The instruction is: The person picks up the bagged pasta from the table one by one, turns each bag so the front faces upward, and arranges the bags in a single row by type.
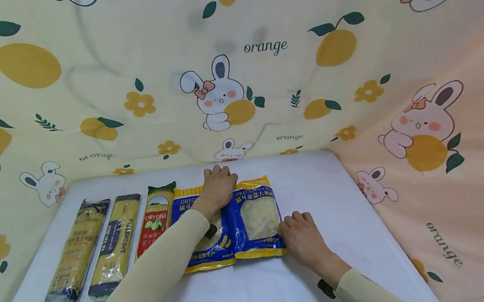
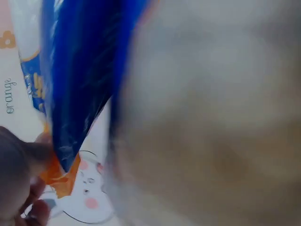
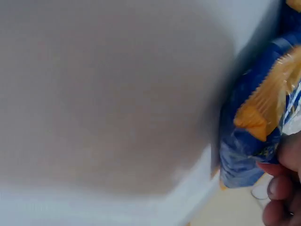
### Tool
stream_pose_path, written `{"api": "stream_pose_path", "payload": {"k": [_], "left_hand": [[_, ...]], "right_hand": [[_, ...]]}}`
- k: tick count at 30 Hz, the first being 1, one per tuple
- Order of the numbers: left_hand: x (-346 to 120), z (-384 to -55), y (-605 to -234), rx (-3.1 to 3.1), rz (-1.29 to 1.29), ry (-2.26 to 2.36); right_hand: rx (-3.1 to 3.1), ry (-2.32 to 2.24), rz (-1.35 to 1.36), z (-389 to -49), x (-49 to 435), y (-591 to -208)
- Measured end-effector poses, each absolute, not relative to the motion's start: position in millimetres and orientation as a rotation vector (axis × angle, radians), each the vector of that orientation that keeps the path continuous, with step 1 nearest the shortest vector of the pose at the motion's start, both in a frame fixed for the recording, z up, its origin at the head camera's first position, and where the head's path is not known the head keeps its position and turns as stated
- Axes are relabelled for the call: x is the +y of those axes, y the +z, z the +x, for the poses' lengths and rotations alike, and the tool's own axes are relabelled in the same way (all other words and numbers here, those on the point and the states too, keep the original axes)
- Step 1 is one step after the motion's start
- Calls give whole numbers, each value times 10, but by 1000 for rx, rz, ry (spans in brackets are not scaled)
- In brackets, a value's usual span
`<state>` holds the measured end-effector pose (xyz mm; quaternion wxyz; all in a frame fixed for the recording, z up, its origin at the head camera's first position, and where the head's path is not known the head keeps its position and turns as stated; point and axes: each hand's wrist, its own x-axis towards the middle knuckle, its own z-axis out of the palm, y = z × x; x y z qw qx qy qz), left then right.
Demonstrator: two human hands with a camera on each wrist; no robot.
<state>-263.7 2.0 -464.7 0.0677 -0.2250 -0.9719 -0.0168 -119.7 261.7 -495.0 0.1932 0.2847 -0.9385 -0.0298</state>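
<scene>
Two blue and yellow bags of orecchiette pasta lie side by side on the white table, the left bag (image 1: 215, 255) partly behind my left arm. At the top left corner of the right-hand bag (image 1: 259, 214) is my left hand (image 1: 218, 189). The left wrist view shows its thumb and fingers pinching an orange bag corner (image 2: 61, 179). My right hand (image 1: 305, 238) grips that same bag's right edge. In the right wrist view, thumb and fingers hold the blue side of the bag (image 3: 249, 155) near its yellow crimped end.
Left of the bags lie a red Olivoilà pasta pack (image 1: 156, 215), a spaghetti pack (image 1: 115, 245) and another long pasta pack (image 1: 77, 252). A printed cloth (image 1: 160, 63) hangs behind and to the right of the white tabletop (image 1: 314, 188).
</scene>
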Motion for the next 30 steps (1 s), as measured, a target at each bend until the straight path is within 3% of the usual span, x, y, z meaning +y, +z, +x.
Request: {"api": "stream_pose_path", "payload": {"k": [6,12,22,30], "left_hand": [[130,-2748,-4615,-2723,-623,-208],[266,-2650,-4632,-2935,-481,-274],[457,-2094,-4760,-3176,-991,-41],[323,-1902,-4850,-3237,-992,171]], "right_hand": [[-2504,-146,763,-1250,2719,-4795],[-2650,-199,590,-1308,2720,-4807],[-2753,-136,546,-1430,2704,-4901],[-2984,94,550,-1615,2583,-5035]]}}
